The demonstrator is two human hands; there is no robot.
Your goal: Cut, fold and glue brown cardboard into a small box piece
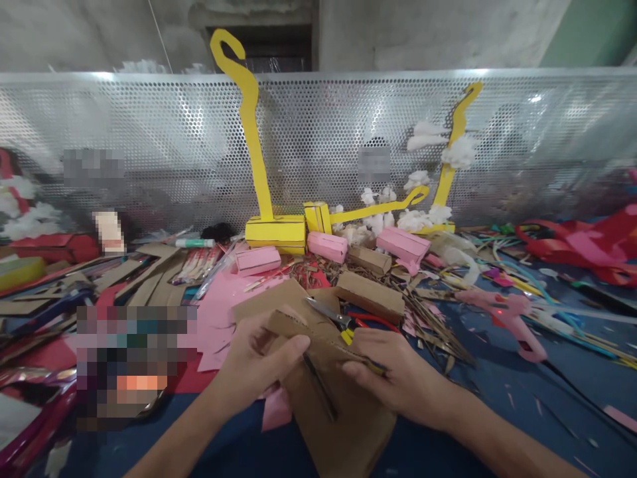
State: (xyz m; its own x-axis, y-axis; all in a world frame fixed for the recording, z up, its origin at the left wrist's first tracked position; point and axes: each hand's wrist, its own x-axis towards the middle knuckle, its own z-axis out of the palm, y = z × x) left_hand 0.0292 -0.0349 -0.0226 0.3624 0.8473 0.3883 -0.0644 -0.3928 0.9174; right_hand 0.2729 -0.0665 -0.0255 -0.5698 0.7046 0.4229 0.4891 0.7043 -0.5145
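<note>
Our left hand (261,355) and right hand (398,372) both pinch the brown cardboard (353,405), over the blue counter (233,435). Uneven pull could crease it crooked; scissors (331,315) just beyond might nick us if we slip.

No text, label, brand, number or sign can be read anywhere in the view. The white marker with the green cap (195,243), the clear packet with reddish markings (199,263) behind the pink paper, and the pink glue gun (520,318) on the right are too small or too blurred for any lettering on them to be made out. The large pixelated patch (134,358) at the left hides whatever may stand on the surface it covers.
</note>
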